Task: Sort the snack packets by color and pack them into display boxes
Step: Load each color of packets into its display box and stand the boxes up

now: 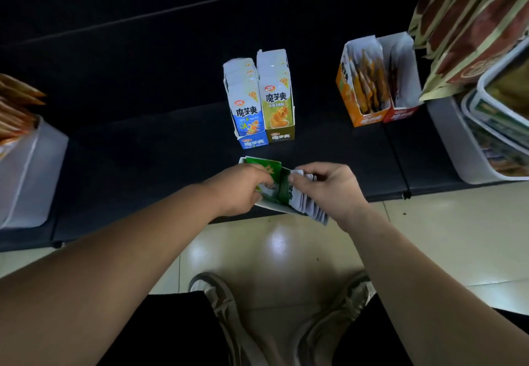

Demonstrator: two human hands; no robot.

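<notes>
Your shoes (217, 294) on pale tiles, your left hand (240, 188) gripping a green packet (266, 168) at the black table's (143, 165) near edge, your right hand (329, 185) pinching a fanned stack of packets (310, 208) beside it, filled blue box (253, 143) and olive box (282, 136) touching, just behind.

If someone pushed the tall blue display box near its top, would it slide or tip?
Probably tip: the blue display box stands tall on a narrow base, packets rising above its low front. The olive box beside it would likely brace it on that side. Its thin card walls may flex when gripped.
</notes>
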